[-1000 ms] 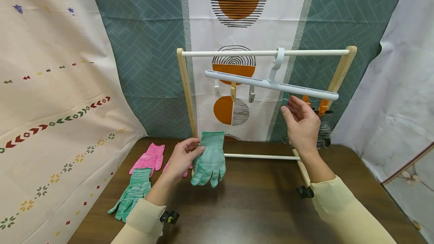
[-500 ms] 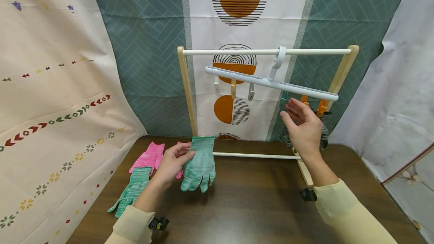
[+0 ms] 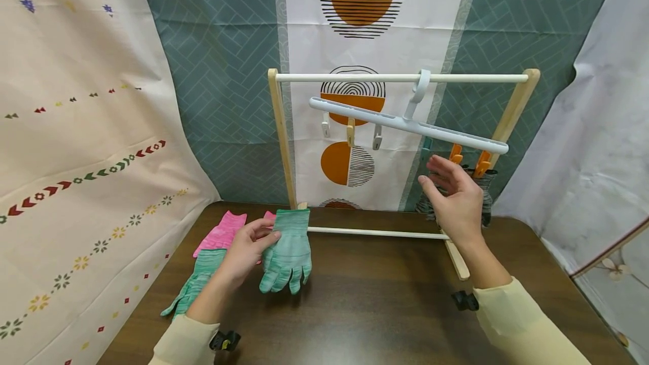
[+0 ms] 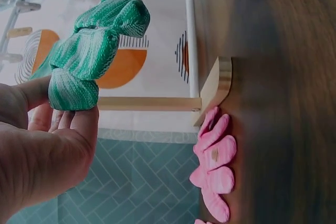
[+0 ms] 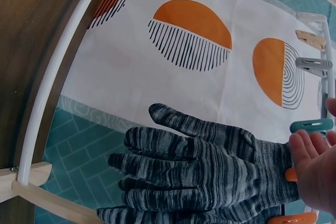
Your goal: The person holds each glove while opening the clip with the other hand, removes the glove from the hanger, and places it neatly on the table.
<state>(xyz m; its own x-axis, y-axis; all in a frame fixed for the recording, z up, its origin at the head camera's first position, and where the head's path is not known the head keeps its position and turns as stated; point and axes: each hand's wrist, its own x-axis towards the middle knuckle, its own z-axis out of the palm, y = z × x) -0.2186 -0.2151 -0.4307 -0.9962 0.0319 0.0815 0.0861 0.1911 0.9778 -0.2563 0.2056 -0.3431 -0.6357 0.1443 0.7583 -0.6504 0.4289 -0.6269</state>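
Observation:
My left hand pinches a green knitted glove along its side, and the glove's fingers dangle over the table. In the left wrist view, the thumb and fingers grip it near one glove finger. My right hand is raised below the white hanger, fingers loosely extended and holding nothing. Close to its fingertips are a teal clip and a grey-black striped glove; contact cannot be told. Orange clips hold the striped glove by its cuff.
The hanger tilts on the rack's top bar. More clips, among them a yellow one, hang from its left half. A second green glove and pink gloves lie on the brown table at left. A lower bar crosses behind.
My left hand has carried the green glove left and slightly down. My right hand has dropped a little away from the teal clip, its fingers straightening.

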